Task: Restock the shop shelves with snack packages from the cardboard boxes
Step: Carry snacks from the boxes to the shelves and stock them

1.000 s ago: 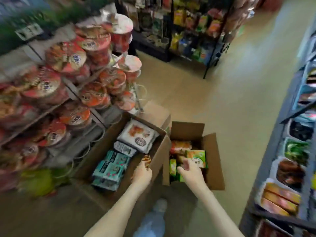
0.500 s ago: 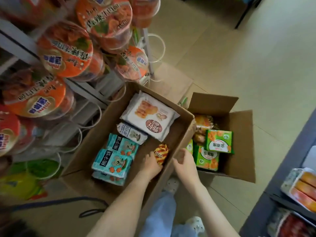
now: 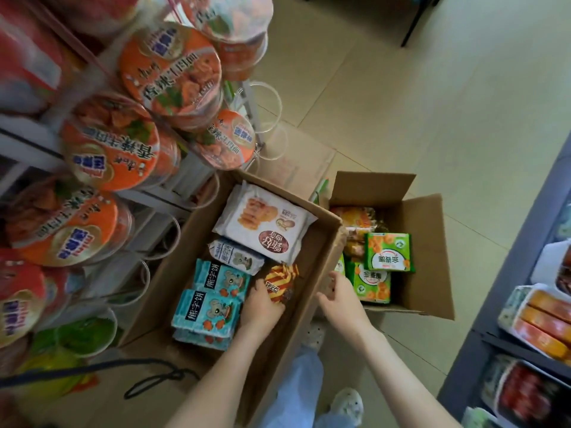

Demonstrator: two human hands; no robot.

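Hands have barely shifted: left hand (image 3: 262,305) pinches the light, crushable striped snack packet (image 3: 279,282) by its lower end, mid-frame; right hand (image 3: 340,296) meets the cardboard box (image 3: 312,251) rim, grip unclear.

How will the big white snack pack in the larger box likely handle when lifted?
Probably light for its size: the white snack pack looks like a puffy film bag. Its smooth wrap may be slippery. The biscuits pictured on it suggest crushable contents.
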